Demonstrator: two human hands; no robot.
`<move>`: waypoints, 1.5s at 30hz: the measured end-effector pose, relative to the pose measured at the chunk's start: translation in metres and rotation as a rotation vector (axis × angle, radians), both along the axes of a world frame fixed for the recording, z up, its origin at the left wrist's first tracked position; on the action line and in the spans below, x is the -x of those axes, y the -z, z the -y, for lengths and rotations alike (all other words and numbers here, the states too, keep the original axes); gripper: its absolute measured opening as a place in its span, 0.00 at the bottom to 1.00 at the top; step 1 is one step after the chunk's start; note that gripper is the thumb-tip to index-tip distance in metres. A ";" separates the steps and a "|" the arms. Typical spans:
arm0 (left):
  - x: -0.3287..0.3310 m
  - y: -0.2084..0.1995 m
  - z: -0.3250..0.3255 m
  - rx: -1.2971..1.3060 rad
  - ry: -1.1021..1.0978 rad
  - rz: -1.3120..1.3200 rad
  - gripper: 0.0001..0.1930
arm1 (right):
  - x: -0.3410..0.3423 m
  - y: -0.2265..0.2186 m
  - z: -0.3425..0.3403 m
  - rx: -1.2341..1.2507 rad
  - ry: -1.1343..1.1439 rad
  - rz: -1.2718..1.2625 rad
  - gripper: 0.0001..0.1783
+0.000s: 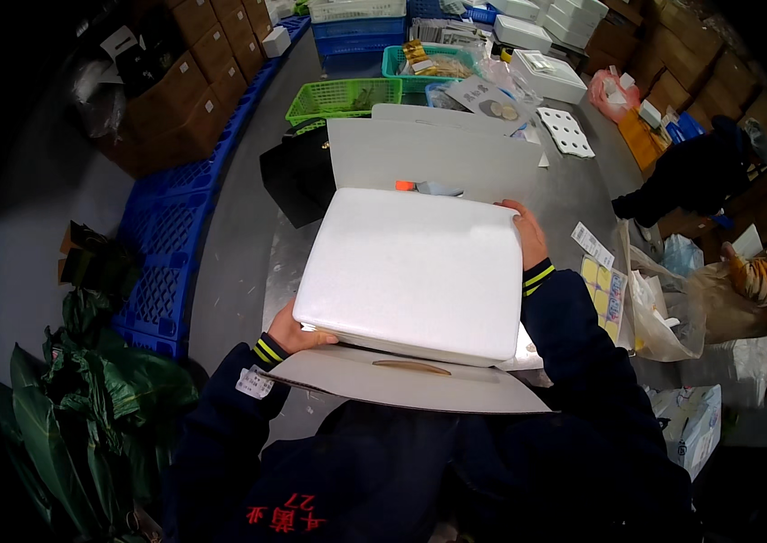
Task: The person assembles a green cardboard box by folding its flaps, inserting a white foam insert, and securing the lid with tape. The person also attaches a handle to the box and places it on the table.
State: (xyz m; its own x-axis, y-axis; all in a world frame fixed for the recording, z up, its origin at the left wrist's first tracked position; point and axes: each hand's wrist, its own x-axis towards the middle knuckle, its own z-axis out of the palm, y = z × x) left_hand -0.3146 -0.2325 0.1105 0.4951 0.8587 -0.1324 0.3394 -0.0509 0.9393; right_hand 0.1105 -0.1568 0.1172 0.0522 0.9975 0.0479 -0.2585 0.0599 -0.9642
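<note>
A white foam box (415, 276) with a smooth, rounded-edged top sits between the raised flaps of a white-lined cardboard carton (433, 149). The carton's near flap (483, 389) folds out toward me and has a long hand slot. At the near left corner my left hand (300, 333) grips the foam box, its thumb along the lower edge. My right hand (529, 237) holds the far right corner, fingers bent over the edge. How far the box sits inside the carton is hidden.
Beyond the carton stand a green basket (344, 100) and a teal basket (429, 65). A black bag (297, 172) lies to the left. Yellow label sheets (603, 294) and a clear plastic bag (664, 312) are on the right. Blue pallets (159, 262) line the left floor; another person (696, 172) is at right.
</note>
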 end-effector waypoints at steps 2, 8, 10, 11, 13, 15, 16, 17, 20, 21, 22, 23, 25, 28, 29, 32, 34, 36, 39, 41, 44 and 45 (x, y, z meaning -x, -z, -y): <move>-0.001 0.009 -0.002 -0.007 0.009 0.047 0.44 | -0.013 0.020 -0.005 0.042 -0.039 0.045 0.19; 0.002 0.008 -0.003 -0.036 -0.041 -0.059 0.48 | -0.003 -0.013 0.000 -0.112 -0.036 0.504 0.18; 0.003 0.005 -0.002 -0.132 -0.063 -0.124 0.51 | 0.005 -0.023 0.003 -0.156 0.005 0.461 0.17; 0.006 0.006 0.001 -0.186 -0.082 -0.148 0.52 | 0.008 -0.024 0.000 -0.189 0.007 0.421 0.16; 0.003 0.009 -0.004 -0.281 -0.050 -0.205 0.53 | 0.006 -0.029 -0.004 -0.234 0.052 0.412 0.14; 0.004 0.010 -0.006 -0.405 -0.011 -0.326 0.53 | 0.009 -0.029 -0.007 -0.247 0.045 0.408 0.13; 0.004 0.011 -0.007 -0.444 0.012 -0.387 0.53 | 0.008 -0.027 -0.008 -0.257 0.040 0.407 0.13; 0.004 0.011 -0.006 -0.482 0.037 -0.449 0.53 | 0.005 -0.019 -0.009 -0.252 0.020 0.444 0.13; 0.003 0.012 -0.003 -0.449 0.057 -0.495 0.52 | 0.006 -0.008 -0.005 -0.216 0.043 0.445 0.14; 0.002 0.010 -0.004 -0.421 0.047 -0.467 0.51 | 0.004 -0.004 -0.005 -0.233 0.034 0.488 0.14; 0.000 0.008 -0.005 -0.392 0.038 -0.438 0.51 | 0.000 0.003 -0.005 -0.249 0.024 0.531 0.14; -0.005 0.007 -0.005 -0.450 0.062 -0.469 0.50 | -0.003 0.008 -0.004 -0.266 0.015 0.575 0.14; -0.015 0.000 -0.005 -0.569 0.107 -0.541 0.49 | -0.001 0.011 -0.002 -0.323 -0.021 0.607 0.13; 0.002 0.014 -0.016 -0.356 0.175 -0.348 0.48 | 0.009 0.005 0.009 -0.288 -0.235 0.760 0.13; 0.006 0.012 -0.017 -0.325 0.215 -0.322 0.45 | 0.014 0.000 0.015 -0.253 -0.331 0.828 0.13; 0.016 0.011 -0.022 -0.155 0.172 -0.053 0.44 | 0.018 -0.027 0.030 -0.336 -0.286 0.860 0.14; 0.017 0.008 -0.018 0.159 -0.038 0.238 0.35 | 0.007 -0.034 0.038 -0.435 0.033 0.859 0.15; 0.023 0.034 -0.023 0.242 -0.274 0.340 0.31 | -0.016 -0.017 0.047 -0.373 0.285 0.860 0.13; 0.010 0.089 -0.028 -0.064 -0.238 0.184 0.26 | -0.027 0.049 0.064 -0.188 0.308 0.763 0.16; -0.026 0.086 -0.028 -0.311 -0.054 -0.064 0.24 | -0.011 0.074 0.086 -0.214 0.120 0.829 0.21; -0.035 0.080 -0.025 -0.514 0.206 -0.365 0.21 | 0.031 0.058 0.091 -0.426 -0.315 1.348 0.25; -0.026 0.077 -0.029 -0.542 0.267 -0.416 0.21 | 0.027 0.058 0.088 -0.441 -0.352 1.370 0.26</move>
State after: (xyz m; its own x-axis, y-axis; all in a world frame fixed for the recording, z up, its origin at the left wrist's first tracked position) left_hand -0.2885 -0.2038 0.0335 0.6980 0.7141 0.0541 0.5733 -0.6024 0.5554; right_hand 0.0836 -0.2450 0.0595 -0.5186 0.8409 0.1544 0.7525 0.5347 -0.3846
